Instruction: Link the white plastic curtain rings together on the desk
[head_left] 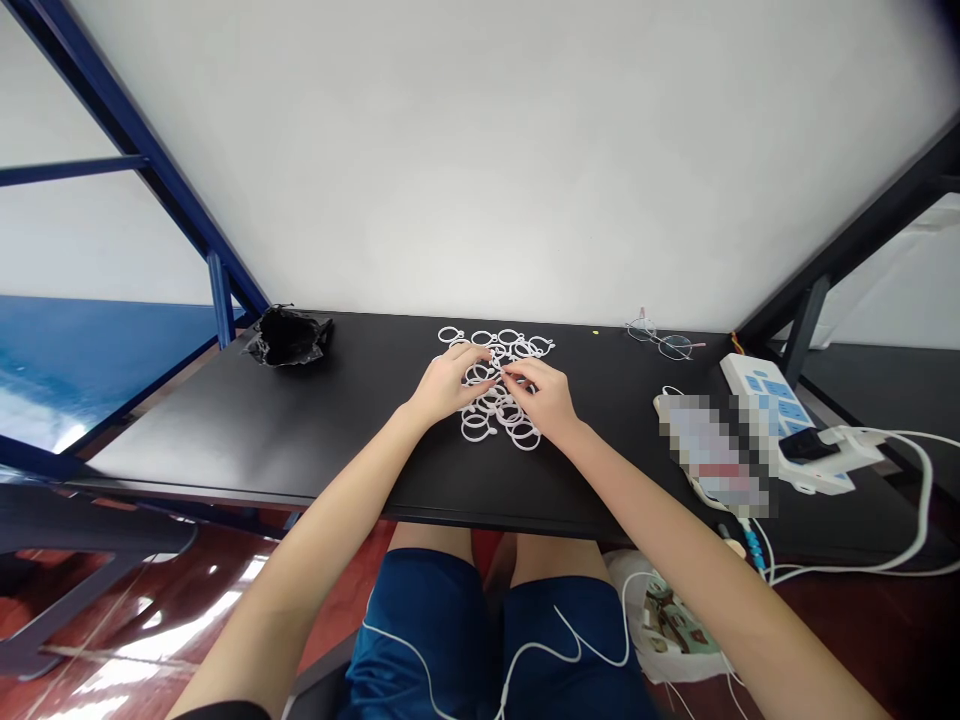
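Both of my hands meet over a loose heap of white plastic rings (475, 430), each with a small eyelet, on the black table (360, 410). My left hand (448, 383) curls its fingers and thumb around a white ring (466, 376) at the heap's left side. From the right, my right hand (546, 398) pinches with thumb and fingertips at that ring's eyelet side. The exact contact is small and partly hidden by the fingers. More rings lie behind, beneath and in front of my hands, some overlapping.
A crumpled black plastic bag (289, 338) sits open at the back left. Eyeglasses (675, 347) lie at the back right. A phone (709, 455) and a white power strip (780, 410) with cables (926, 490) occupy the right side. Below, a white bag (641, 630) stands beside my legs.
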